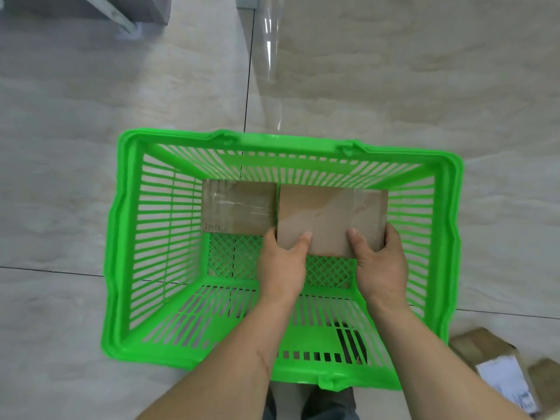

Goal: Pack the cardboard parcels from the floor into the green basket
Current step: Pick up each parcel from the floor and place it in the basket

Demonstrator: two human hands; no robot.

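A green slatted basket [127,237] stands on the tiled floor right below me. Inside it, a taped cardboard parcel [238,209] lies flat at the far left of the bottom. Beside it on the right is a second plain cardboard parcel [330,216], which both hands hold by its near edge. My left hand [283,262] grips the near left corner, thumb on top. My right hand [378,262] grips the near right corner. The two parcels sit side by side, almost touching.
Another cardboard parcel with a white label [497,368] lies on the floor at the lower right, outside the basket. A grey furniture piece [91,7] stands at the top left. My legs show below the basket's near rim.
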